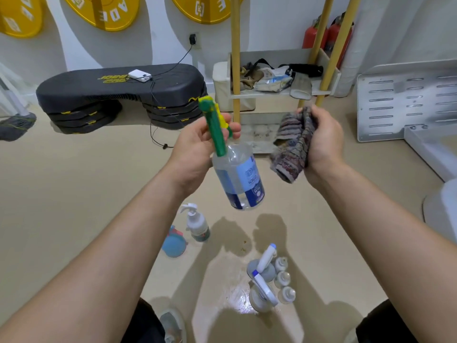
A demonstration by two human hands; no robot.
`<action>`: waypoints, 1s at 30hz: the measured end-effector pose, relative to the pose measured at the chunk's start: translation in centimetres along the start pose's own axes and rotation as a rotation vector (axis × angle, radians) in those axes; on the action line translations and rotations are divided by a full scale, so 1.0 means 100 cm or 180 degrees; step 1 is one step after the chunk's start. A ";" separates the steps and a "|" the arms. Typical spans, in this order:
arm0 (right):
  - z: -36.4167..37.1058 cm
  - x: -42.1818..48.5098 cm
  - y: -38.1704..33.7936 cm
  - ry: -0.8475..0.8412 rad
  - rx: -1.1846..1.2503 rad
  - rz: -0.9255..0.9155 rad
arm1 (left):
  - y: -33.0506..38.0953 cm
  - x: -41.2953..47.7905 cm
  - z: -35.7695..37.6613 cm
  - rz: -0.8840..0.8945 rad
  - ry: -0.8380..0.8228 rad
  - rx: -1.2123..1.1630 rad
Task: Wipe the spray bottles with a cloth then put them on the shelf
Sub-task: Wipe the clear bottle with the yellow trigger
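My left hand [197,147] grips the green and yellow spray head of a clear bottle [238,177] with a blue label, held tilted above the floor. A little to its right, my right hand [321,142] holds a bunched striped cloth [293,144], apart from the bottle. On the floor below stand a white spray bottle [196,224], a blue round bottle [174,243], and a cluster of several grey bottles with white and blue spray heads [268,278]. The shelf [272,91], with yellow posts, stands ahead against the wall.
The shelf's lower tier holds gloves, bags and rags. A black aerobic step [118,90] with a charging phone and trailing cable sits at left. A white metal panel [405,100] lies at right. Red fire extinguishers [314,35] stand behind the shelf.
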State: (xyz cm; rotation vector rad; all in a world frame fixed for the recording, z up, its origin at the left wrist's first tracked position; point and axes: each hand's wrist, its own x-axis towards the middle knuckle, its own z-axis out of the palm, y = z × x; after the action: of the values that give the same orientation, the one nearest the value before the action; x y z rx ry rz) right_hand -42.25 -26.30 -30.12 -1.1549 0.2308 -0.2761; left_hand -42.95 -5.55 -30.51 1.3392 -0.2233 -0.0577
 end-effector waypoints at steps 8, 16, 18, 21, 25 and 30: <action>0.012 -0.025 0.009 -0.0338 -0.0157 0.0045 | 0.010 0.001 -0.023 -0.0153 0.0161 -0.1106; 0.027 -0.074 0.014 -0.1584 -0.1806 -0.0832 | 0.004 0.007 -0.017 -0.0358 0.0611 -0.1487; 0.027 -0.076 0.018 -0.1714 -0.2556 -0.0950 | 0.004 0.008 -0.014 -0.0401 0.0777 -0.1472; 0.027 -0.079 0.021 -0.1518 -0.3391 -0.0955 | 0.002 0.008 -0.012 -0.0397 0.1120 -0.1342; 0.028 -0.094 0.031 -0.1833 -0.4308 -0.1609 | 0.001 0.004 -0.007 -0.0428 0.1378 -0.1093; 0.029 -0.083 0.029 -0.2194 -0.4095 -0.1776 | -0.004 -0.005 0.006 -0.0567 0.1278 -0.0875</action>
State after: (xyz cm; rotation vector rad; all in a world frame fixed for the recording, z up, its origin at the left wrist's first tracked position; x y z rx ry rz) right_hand -48.85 -19.98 -31.38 -2.5056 -0.6462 -0.1819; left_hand -43.52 -6.12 -30.80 1.0669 0.2373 0.0307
